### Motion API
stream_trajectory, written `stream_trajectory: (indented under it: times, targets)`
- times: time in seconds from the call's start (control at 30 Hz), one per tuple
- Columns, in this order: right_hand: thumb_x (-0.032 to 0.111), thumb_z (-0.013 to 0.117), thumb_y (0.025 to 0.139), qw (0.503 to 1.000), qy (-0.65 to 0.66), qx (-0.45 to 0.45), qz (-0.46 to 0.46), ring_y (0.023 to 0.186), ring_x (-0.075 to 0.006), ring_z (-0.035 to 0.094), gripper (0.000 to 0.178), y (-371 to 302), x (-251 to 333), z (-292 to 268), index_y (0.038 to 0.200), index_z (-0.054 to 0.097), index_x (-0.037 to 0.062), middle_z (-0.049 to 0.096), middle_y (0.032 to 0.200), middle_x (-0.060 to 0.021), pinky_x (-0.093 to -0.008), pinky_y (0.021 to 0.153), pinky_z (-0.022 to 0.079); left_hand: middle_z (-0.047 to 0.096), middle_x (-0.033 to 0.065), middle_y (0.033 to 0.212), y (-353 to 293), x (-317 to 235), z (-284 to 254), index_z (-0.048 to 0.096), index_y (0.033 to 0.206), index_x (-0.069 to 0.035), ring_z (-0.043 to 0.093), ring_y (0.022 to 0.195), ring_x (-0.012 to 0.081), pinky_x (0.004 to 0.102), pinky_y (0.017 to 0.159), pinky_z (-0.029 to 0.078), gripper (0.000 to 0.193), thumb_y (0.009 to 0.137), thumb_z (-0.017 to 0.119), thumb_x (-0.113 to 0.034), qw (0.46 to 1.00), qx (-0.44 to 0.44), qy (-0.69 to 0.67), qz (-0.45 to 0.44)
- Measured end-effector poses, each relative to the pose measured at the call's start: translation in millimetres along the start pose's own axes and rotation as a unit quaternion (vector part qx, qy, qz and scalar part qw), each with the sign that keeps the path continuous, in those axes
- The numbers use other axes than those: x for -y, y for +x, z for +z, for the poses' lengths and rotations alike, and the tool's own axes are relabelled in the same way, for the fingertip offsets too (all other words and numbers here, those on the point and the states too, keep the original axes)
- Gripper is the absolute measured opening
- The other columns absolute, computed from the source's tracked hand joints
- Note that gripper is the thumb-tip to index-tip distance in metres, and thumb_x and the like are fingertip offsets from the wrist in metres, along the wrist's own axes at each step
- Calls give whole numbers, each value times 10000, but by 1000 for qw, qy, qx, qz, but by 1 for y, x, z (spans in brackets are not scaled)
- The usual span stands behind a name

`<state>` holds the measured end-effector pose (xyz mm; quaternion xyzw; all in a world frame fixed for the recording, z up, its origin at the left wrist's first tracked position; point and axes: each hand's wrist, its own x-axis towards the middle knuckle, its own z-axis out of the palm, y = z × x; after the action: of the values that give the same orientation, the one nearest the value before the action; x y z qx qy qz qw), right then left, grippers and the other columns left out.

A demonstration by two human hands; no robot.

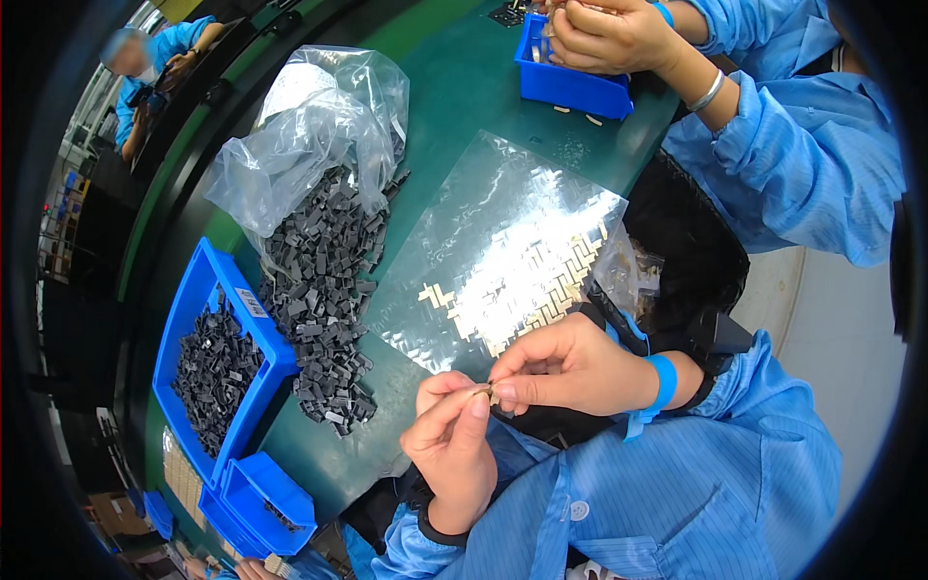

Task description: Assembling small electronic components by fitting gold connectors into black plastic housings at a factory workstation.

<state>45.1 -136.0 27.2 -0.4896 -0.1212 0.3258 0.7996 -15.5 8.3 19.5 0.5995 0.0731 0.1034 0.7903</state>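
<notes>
Over the table's near edge, my left hand (452, 440) and my right hand (570, 372) meet fingertip to fingertip. Both are closed in a pinch on a small tan piece (491, 394), mostly covered by the fingers, so its exact kind is unclear. Just beyond my hands lies a clear plastic sheet (483, 184) with rows of small cream-coloured pieces (551, 300) on it. Left of the sheet spreads a heap of small dark grey block-like parts (324, 280), spilling from a clear plastic bag (324, 126).
A blue bin (280, 350) of small dark parts stands left on the green table (454, 92), with a smaller blue bin (290, 474) nearer me. At far right, a co-worker's hands (619, 39) are above another blue bin (570, 87). Another person (159, 58) sits far left.
</notes>
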Motion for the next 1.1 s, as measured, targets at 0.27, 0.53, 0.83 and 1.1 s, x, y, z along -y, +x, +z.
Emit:
stream_trajectory:
  times: [0.27,0.53,0.83,1.1]
  targets:
    - [52,600,755,953,-296,-65,-23,674,-99,547,80,-27,47,-51,801,599,-13,594,717,-42,-239,607,447,493,93,950,9,-8,-5,608,824,41,479,830,162,289,770,390,104,788,581,-53,983,-42,-162,-72]
    - [90,583,681,606,-783,-137,39,668,-289,560,81,-47,69,-92,711,565,17,570,688,-127,-346,587,432,492,54,831,14,-24,-25,617,863,-65,504,685,188,350,645,393,306,581,667,42,822,52,420,380]
    - [122,581,757,829,-558,-9,-27,684,-224,540,113,5,27,-21,777,580,11,564,719,-95,-313,609,424,496,-9,845,4,-27,-28,645,880,-102,488,745,124,306,709,325,246,642,682,-51,664,153,542,493]
    - [150,580,825,937,-316,131,-75,698,-166,522,146,16,31,-13,836,592,5,558,747,-67,-283,629,418,497,27,829,4,-28,-33,625,923,-91,476,666,157,315,585,323,333,608,687,-1,637,173,559,501]
